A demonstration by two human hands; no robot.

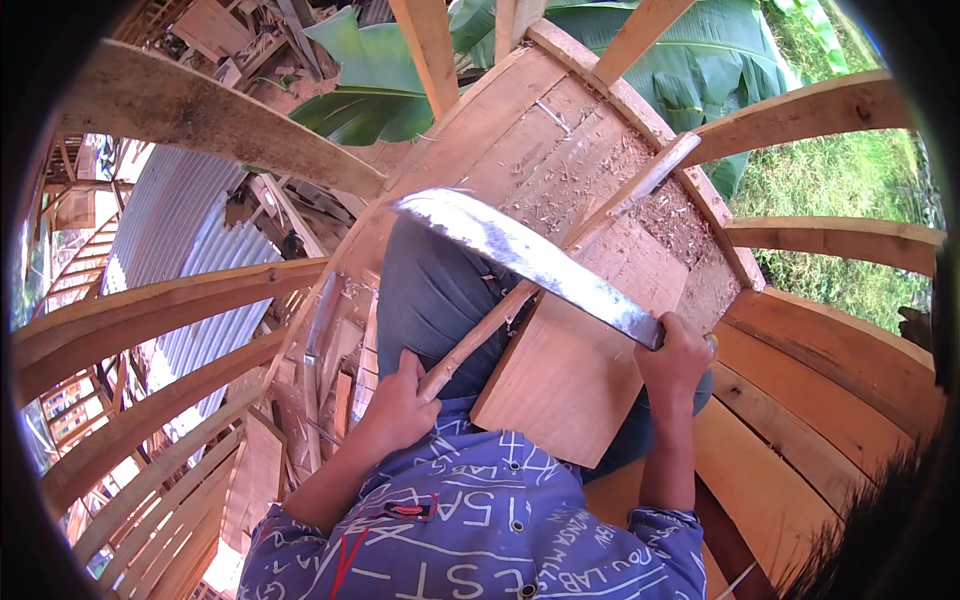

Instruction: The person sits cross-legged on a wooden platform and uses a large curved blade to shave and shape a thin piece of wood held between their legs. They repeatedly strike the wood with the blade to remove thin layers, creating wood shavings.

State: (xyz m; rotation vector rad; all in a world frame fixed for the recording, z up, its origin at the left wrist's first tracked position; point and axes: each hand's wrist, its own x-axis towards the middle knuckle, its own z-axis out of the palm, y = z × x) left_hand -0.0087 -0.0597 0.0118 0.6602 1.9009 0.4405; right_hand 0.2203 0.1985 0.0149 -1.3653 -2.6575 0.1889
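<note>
My right hand (675, 362) grips the handle end of a machete (530, 255), whose wide, shiny blade slants up and left across my lap. Below it, my left hand (403, 405) is closed around the near end of a slim wooden stick (480, 340). The stick runs up and right, passes behind the blade and comes out on the far side, its far end pale and whittled. A flat wooden board (565, 375) leans between my legs under the machete. The blade looks to cross the stick; whether they touch I cannot tell.
Curved wooden ribs (180, 320) rise all around me like a boat's frame. Wood shavings (610, 150) litter the plank floor (500, 130). Large banana leaves (690, 60) hang beyond the far edge; corrugated metal sheets (190, 250) lie outside on the left.
</note>
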